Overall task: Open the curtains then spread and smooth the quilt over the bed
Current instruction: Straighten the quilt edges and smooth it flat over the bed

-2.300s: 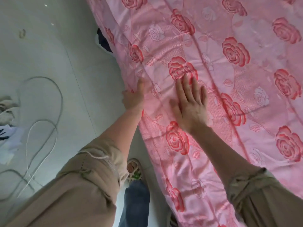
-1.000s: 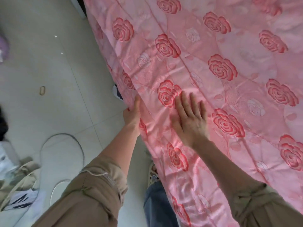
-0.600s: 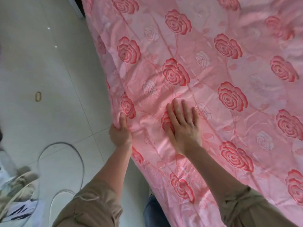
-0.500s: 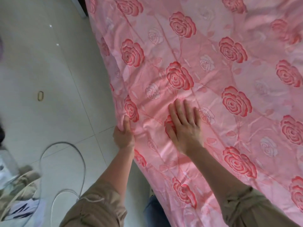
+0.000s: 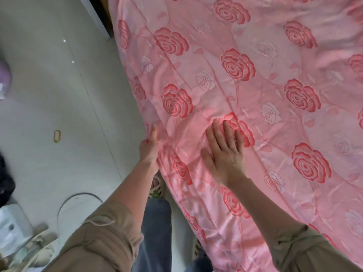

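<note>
Pink satin quilt (image 5: pixel 255 95) with a red and white rose print fills the right of the view and is cut off at the top and right borders. What it lies on is fully hidden. Left hand (image 5: pixel 149 150) grips the hanging side edge, thumb on top, fingers tucked under the fabric out of sight. Right hand (image 5: pixel 224 152) lies flat on top, fingers straight, partly covering one rose. Sandalled foot (image 5: pixel 156 188) is half hidden under the overhang. Small gold loop (image 5: pixel 57 136) on the tiled floor (image 5: pixel 59 85); identity unclear.
</note>
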